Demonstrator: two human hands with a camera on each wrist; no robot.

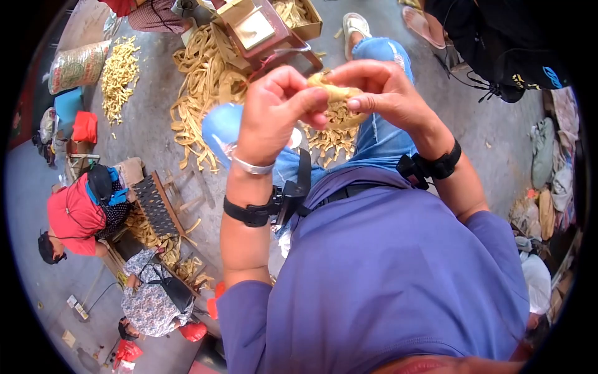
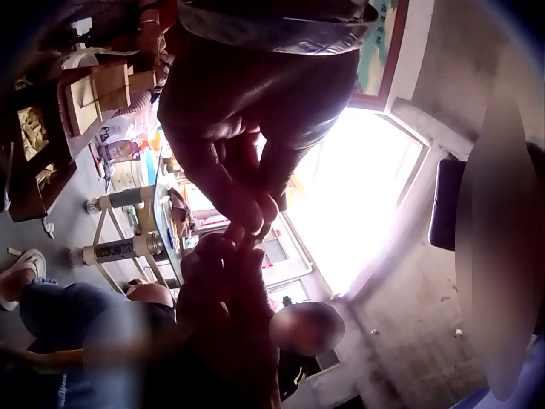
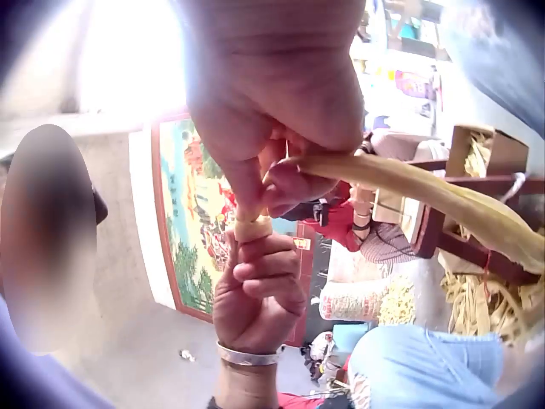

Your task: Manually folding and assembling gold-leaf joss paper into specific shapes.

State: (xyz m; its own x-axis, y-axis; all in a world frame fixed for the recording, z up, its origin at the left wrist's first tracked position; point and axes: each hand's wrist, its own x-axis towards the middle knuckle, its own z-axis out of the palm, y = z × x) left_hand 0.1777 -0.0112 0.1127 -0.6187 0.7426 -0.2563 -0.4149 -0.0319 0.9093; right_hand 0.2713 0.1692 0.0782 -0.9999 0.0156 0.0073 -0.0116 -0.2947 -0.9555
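In the head view my left hand (image 1: 274,115), a silver bracelet at its wrist, and my right hand (image 1: 395,100) meet in front of my knees. Between them is a pale yellow flat strip (image 1: 336,93). The right wrist view shows its rolled end (image 3: 252,228) pinched between the fingertips of both hands. From the right hand (image 3: 272,94) the long tail of the strip (image 3: 426,189) hangs away to the side. Dark in the left wrist view, the left hand (image 2: 255,111) touches fingertips with the right hand (image 2: 226,290).
A heap of similar strips (image 1: 208,93) lies on the floor beside a dark red wooden stand (image 1: 283,43). Short rolled pieces (image 1: 121,78) form a pile near a printed sack (image 1: 78,67). Two people (image 1: 81,209) (image 1: 152,299) work at the left; cloth bundles (image 1: 542,153) line the right.
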